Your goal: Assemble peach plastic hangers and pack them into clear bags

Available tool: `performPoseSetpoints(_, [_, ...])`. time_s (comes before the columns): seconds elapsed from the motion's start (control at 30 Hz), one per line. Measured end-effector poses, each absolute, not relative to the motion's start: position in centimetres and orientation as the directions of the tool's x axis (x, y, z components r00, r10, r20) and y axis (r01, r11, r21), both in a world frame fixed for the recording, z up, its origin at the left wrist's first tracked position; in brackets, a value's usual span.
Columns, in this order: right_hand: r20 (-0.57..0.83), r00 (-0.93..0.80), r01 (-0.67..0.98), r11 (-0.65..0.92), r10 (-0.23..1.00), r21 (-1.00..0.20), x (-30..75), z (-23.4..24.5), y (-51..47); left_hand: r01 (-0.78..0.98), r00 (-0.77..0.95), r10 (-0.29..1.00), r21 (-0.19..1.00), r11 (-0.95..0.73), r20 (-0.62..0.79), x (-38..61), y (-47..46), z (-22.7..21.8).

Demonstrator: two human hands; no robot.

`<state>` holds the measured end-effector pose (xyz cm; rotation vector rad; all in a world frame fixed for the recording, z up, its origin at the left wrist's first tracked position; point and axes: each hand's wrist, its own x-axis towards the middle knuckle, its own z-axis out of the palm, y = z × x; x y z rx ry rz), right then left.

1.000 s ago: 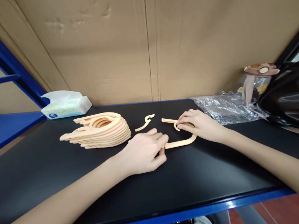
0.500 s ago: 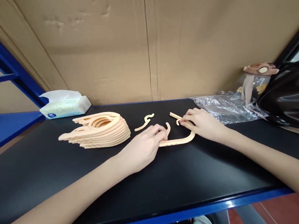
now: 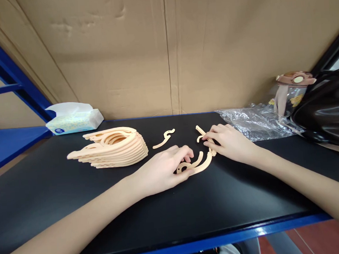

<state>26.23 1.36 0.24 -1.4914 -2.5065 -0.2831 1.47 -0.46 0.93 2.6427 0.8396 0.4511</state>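
Observation:
A peach plastic folding hanger (image 3: 204, 165) lies partly open on the black tabletop between my hands. My left hand (image 3: 168, 168) holds its near curved arm, the thumb along the outer edge and the fingers bent above the inner curve. My right hand (image 3: 229, 140) pinches the other arm (image 3: 199, 130), whose far tip sticks out past the fingers. Fingers cover part of the joint between the arms. Beyond my left hand a loose hanger hook (image 3: 165, 138) lies flat. To the left sits a stack of peach folded hangers (image 3: 115, 149).
A tissue pack (image 3: 73, 118) stands at the back left. On the right are crumpled clear plastic (image 3: 251, 122), a drinking bottle (image 3: 290, 90) and a black bag (image 3: 326, 110). Cardboard (image 3: 140, 55) walls the back. A blue edge (image 3: 202, 240) runs along the table's front.
The hanger's near arm has swung toward me and now slants. Its other arm has turned a little. My left fingers have lifted and spread from the thumb; the stack and loose hook have stayed put.

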Motion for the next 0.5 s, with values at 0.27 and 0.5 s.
performPoseSetpoints(0.27, [0.250, -0.543, 0.832, 0.553, 0.802, 0.034, 25.8, 0.3, 1.0, 0.403, 0.858, 0.439, 0.179, -0.898, 0.268, 1.6, 0.0, 0.8])
performPoseSetpoints(0.5, [0.204, -0.660, 0.719, 0.687, 0.723, -0.108, 24.5, 1.2, -0.6, 0.697, 0.682, 0.667, 0.013, -0.717, 0.300, 1.8, 0.3, 0.6])
